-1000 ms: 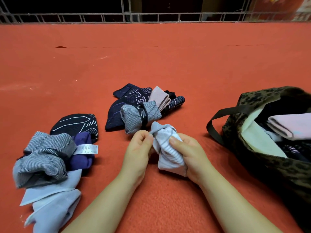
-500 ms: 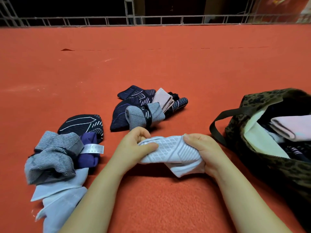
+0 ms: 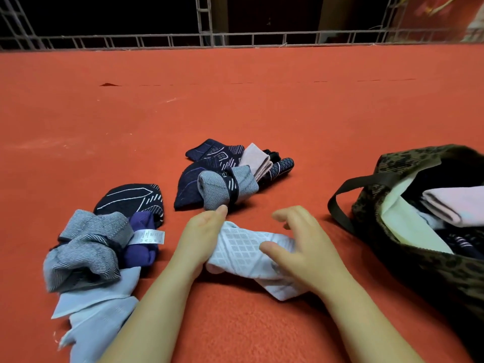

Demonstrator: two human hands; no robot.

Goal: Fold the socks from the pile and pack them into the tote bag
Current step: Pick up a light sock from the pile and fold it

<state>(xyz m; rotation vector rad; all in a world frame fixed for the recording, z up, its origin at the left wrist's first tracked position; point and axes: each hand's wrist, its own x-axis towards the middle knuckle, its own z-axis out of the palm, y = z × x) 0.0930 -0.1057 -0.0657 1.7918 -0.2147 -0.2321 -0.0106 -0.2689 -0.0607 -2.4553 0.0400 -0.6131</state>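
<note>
Pale-blue cloth pieces [image 3: 91, 310] nearest, lower left on the orange felt counter [image 3: 235, 323], with a crumpled grey striped sock [image 3: 86, 247] lying on their far end. Just beside that, a purple sock [image 3: 142, 247] with a white care label [image 3: 149, 237], and behind it a black sock with white line pattern [image 3: 131, 199]. At centre, a white grid-patterned sock [image 3: 243, 251] lying across the counter: left end gripped by the left hand [image 3: 201, 239], fingers curled round it; right hand [image 3: 301, 250] over the right end, fingers spread wide and relaxed, thumb touching the fabric, nothing gripped. To the right, leopard-print tote bag [image 3: 432, 279] open on its side, black strap [image 3: 340, 197] looped toward the hands, folded pink sock [image 3: 450, 205] and darker socks inside. Farther back, centre, the sock pile [image 3: 230, 174]: navy patterned, grey striped, pink. Beyond, bare orange felt up to a metal railing [image 3: 235, 39].
</note>
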